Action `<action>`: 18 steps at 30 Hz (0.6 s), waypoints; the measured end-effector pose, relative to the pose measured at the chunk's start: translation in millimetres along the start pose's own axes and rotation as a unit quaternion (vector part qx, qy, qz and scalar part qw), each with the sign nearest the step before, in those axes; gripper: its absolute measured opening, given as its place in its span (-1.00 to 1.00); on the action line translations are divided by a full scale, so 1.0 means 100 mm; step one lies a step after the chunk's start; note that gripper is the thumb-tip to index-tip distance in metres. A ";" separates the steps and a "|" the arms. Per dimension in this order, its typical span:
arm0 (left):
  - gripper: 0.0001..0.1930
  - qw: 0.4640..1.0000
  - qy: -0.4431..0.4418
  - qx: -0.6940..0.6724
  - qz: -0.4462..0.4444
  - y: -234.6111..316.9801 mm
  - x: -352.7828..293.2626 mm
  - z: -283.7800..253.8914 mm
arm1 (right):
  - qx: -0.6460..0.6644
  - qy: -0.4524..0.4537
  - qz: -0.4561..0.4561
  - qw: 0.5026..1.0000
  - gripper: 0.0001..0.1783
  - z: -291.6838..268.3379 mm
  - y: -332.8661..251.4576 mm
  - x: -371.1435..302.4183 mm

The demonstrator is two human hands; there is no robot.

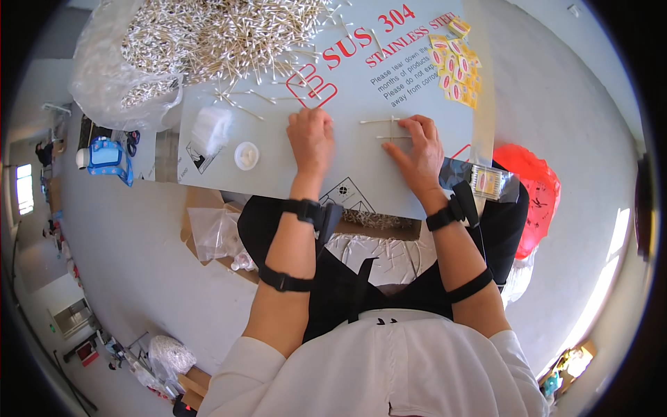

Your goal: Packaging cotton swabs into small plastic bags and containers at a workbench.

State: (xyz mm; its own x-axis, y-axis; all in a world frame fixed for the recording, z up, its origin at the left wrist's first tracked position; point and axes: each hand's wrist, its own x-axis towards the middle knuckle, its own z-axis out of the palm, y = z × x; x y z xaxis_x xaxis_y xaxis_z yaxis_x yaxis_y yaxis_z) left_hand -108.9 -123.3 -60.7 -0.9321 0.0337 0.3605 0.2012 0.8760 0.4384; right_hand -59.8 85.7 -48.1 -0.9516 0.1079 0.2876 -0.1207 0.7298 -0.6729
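Observation:
My left hand is over the middle of the grey printed sheet covering the table. Its fingers are curled together and slightly blurred, hiding whatever they may hold. To its right, my right hand has its thumb and forefinger bent round two cotton swabs, which lie crosswise a little apart. A thin upright line crosses them near the fingertips; I cannot tell what it is. A large heap of loose cotton swabs spreads over the far left. Small yellow labels lie scattered at the far right.
A clear bag surrounds the heap's left side. Nearer are a stack of clear sleeves and a round white dish. A filled swab packet lies at the right corner, beside a red bag. An open carton sits below the table's edge.

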 end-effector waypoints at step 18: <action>-0.71 0.963 -0.158 -0.188 0.114 0.47 -0.58 -0.47 | -0.032 0.008 -0.058 0.998 -0.72 0.09 0.11 0.19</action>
State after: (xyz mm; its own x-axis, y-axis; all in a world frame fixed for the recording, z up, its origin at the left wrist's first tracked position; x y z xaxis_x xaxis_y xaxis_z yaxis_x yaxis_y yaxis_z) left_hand -30.9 -106.9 -22.6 -0.8837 0.4013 0.2410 0.4515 0.5946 0.6653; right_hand -82.0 89.7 -56.0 -0.9276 0.0300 0.3724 -0.2117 0.7793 -0.5899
